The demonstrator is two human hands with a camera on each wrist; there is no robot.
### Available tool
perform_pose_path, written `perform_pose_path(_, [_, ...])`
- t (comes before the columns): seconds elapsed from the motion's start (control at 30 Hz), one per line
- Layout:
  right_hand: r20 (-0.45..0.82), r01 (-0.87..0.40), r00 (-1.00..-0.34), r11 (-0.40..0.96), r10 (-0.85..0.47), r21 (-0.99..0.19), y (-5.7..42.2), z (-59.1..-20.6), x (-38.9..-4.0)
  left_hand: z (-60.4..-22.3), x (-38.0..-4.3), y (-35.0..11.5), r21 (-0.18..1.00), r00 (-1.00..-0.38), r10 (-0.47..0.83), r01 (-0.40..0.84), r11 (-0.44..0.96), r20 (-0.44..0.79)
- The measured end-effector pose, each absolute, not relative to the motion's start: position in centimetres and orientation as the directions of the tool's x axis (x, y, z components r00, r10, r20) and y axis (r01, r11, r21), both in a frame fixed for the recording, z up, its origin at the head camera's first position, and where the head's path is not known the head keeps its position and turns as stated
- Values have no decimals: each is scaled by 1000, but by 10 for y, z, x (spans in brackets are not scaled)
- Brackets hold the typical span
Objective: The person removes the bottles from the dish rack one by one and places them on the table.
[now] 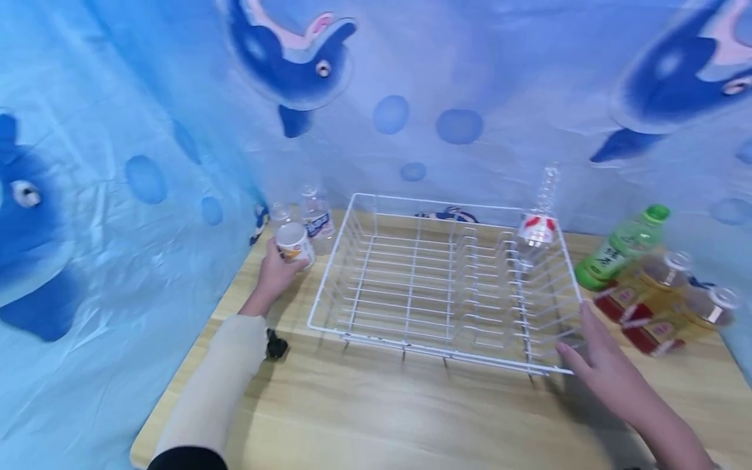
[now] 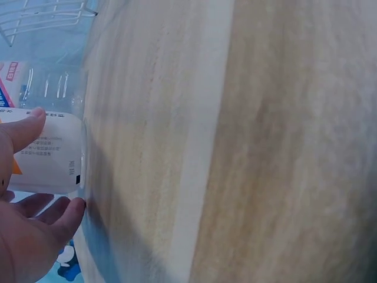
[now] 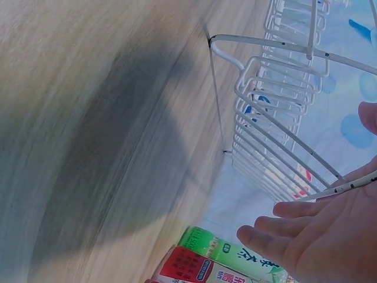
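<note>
At the back left, my left hand (image 1: 275, 273) grips a white cup (image 1: 296, 246) with printed text and an orange mark. In the left wrist view, the thumb lies on the side of the cup (image 2: 50, 156) and the fingers bend along its other side. A clear bottle (image 1: 319, 225) with a blue-and-white label stands beside it; another clear bottle top (image 1: 280, 212) shows behind. My right hand (image 1: 605, 372) rests at the front right corner of a white wire dish rack (image 1: 405, 343). The rack's rim (image 3: 347, 187) passes between the thumb and the extended fingers.
A clear bottle (image 1: 536, 235) with a red-and-white label stands in the rack's right part. Right of the rack are a green bottle (image 1: 623, 251) and two amber bottles (image 1: 643, 287) with red labels. A small black object (image 1: 276, 344) is by the left sleeve. Dolphin-print sheeting (image 1: 411, 85) borders the table.
</note>
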State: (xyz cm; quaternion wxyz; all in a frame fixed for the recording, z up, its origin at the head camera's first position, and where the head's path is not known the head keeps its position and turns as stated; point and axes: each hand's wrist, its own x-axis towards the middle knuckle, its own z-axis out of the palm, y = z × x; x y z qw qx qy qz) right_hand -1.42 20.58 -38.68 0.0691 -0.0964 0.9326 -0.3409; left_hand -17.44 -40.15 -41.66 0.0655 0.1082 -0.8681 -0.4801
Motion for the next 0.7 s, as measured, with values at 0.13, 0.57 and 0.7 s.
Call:
perform_pose_path(0.13, [-58, -148, -968, 745, -243, -650, 192, -380, -22, -413, -161, -421, 843, -963, -269, -163, 513, -22])
perform_pose_path(0.57, [-73, -118, -976, 780, -206, -614, 194, -368, -15, -378, -142, -402, 746, -947, -278, -68, 662, 160])
perform_pose_path(0.7, [-80, -113, -976, 784, -203, -611, 195, -366, -15, -369, -124, -390, 680, -933, -239, 8, 733, 269])
